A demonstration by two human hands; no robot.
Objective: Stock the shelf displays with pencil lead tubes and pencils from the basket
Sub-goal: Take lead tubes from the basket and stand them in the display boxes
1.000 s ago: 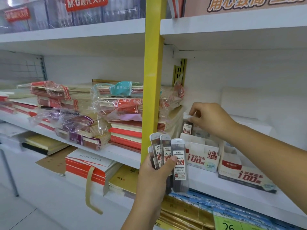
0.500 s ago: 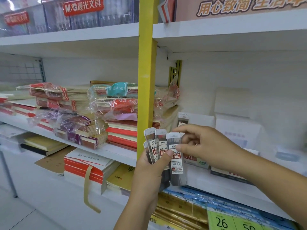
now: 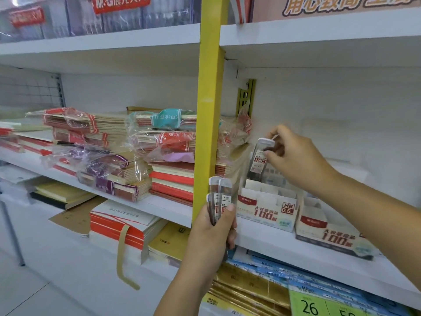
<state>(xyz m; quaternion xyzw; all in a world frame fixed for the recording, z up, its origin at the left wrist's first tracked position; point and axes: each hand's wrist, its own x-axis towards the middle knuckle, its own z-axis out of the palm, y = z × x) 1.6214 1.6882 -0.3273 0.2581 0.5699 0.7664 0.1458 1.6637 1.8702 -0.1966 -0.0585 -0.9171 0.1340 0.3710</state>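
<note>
Lead tube [image 3: 259, 159] upright above the back of the HB 0.5 display box [image 3: 266, 208], pinched at its cap by right hand [image 3: 293, 156]. Clear body, white cap, red-printed label. Wrapped notebook stacks [image 3: 173, 156] just left; yellow post [image 3: 209, 110] in front. Left hand [image 3: 214, 233] grips the remaining tubes [image 3: 219, 197]. Half a second ago the right hand was at that bundle.

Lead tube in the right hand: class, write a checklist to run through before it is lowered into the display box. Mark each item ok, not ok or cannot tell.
1. The right hand pinches the lead tube near its cap: ok.
2. The tube is above the display box marked HB 0.5, not the box beside it: ok.
3. The tube is close to upright, cap end up: ok.
4. There is a free slot directly under the tube: cannot tell, the box interior is blurred.
5. The left hand grips the spare tubes securely: ok.
</note>
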